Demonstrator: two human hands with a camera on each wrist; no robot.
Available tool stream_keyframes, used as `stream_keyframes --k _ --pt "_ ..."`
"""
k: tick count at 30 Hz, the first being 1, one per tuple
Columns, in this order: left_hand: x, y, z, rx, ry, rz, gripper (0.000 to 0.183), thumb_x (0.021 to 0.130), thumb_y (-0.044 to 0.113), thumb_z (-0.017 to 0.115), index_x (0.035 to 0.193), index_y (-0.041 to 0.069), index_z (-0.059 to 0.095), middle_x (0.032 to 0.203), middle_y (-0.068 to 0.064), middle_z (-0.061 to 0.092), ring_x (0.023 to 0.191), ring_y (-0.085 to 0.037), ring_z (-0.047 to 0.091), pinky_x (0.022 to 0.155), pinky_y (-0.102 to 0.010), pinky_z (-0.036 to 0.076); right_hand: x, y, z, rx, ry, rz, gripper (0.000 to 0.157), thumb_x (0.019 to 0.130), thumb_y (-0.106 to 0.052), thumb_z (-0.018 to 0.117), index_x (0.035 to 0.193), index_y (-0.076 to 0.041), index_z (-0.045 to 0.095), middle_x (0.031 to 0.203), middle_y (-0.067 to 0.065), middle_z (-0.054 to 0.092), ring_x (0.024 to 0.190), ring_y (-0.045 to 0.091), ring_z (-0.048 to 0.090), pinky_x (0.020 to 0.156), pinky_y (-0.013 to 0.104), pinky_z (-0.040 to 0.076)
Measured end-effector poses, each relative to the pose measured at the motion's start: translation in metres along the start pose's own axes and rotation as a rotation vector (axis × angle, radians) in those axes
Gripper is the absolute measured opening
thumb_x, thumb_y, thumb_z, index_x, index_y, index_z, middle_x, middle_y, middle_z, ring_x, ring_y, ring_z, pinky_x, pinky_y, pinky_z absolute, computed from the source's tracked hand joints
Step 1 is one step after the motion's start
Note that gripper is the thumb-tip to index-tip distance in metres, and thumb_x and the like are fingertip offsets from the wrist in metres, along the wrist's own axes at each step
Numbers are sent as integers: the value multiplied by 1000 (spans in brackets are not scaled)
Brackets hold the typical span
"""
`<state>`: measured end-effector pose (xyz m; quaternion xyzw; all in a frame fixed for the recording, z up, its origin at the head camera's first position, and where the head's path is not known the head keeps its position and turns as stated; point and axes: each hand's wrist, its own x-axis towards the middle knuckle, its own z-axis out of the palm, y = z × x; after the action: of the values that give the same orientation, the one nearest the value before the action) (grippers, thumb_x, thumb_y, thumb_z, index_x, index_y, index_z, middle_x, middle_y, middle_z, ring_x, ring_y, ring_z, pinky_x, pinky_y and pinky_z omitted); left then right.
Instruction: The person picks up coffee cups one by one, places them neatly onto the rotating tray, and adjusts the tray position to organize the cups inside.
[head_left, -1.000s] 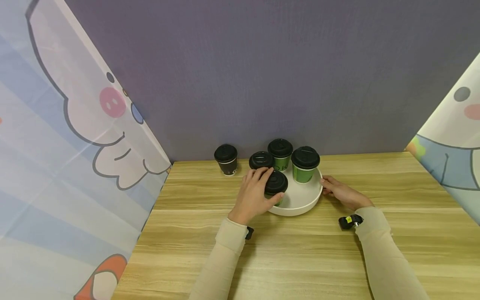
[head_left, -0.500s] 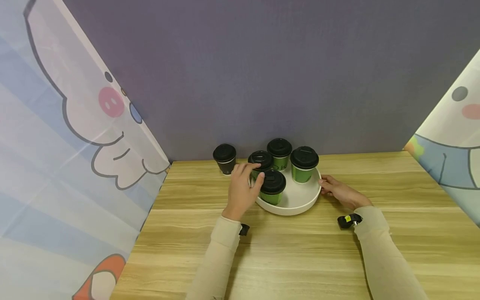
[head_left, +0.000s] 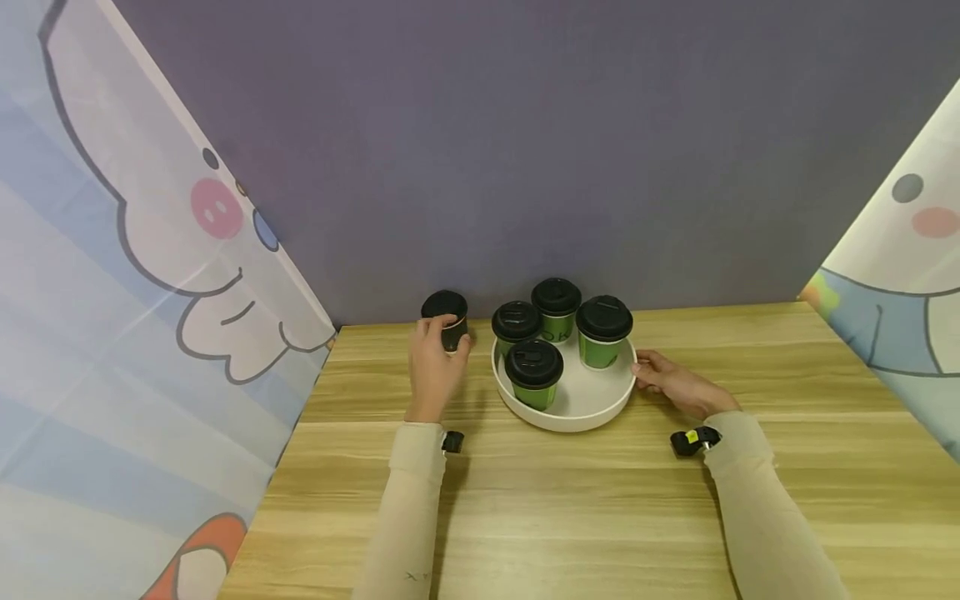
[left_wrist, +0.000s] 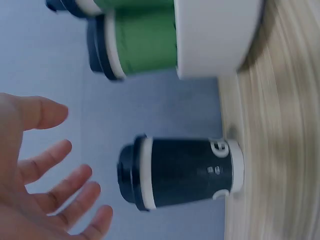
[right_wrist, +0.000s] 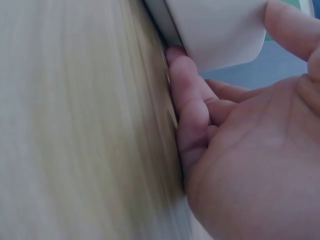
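Note:
A black paper cup (left_wrist: 187, 170) with a black lid stands upright on the table, left of the white round tray (head_left: 592, 390). My left hand (head_left: 437, 371) is just in front of this cup, its fingers spread and relaxed. In the left wrist view a gap shows between the fingertips and the lid. My right hand (head_left: 682, 388) holds the right side of the tray, thumb against the wall and fingers curled in at its lower edge. Several green cups with black lids stand in the tray; the nearest green cup (head_left: 535, 393) is at its front left.
A grey panel (head_left: 480, 167) rises right behind the cups and the tray. The wooden table (head_left: 555, 517) extends in front and to both sides. A cartoon-printed cloth (head_left: 112, 333) hangs at the left, with another printed cloth (head_left: 900, 317) at the right.
My left hand has come away from the front green cup, leaving it in the tray, and moved left to the black cup. My right hand stays at the tray's edge.

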<state>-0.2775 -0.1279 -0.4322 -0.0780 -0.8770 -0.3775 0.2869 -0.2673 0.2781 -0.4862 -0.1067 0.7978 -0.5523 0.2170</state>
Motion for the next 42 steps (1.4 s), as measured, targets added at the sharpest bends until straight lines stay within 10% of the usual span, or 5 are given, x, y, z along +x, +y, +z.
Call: stream_keyframes --k 23,29,42 --pt "75 -40 17 213 -361 -198 88 94 53 70 162 15 29 159 -25 31 144 -46 35 114 -65 35 1 8 -5 -45 -14 -12 81 107 -29 55 161 5 5 143 33 45 130 31 49 110 48 40" --pt "80 -46 18 251 -466 -210 80 101 52 60 163 14 25 161 -26 28 145 -47 33 115 -66 33 3 8 -3 -54 -16 -25 81 107 -28 56 160 6 5 143 34 46 132 36 48 111 47 40" --pt "76 -48 18 284 -474 -180 83 100 55 59 162 14 23 159 -27 29 145 -46 34 114 -67 34 1 9 0 -73 -21 -58 88 103 -24 64 160 6 5 143 34 45 130 37 50 101 28 44"
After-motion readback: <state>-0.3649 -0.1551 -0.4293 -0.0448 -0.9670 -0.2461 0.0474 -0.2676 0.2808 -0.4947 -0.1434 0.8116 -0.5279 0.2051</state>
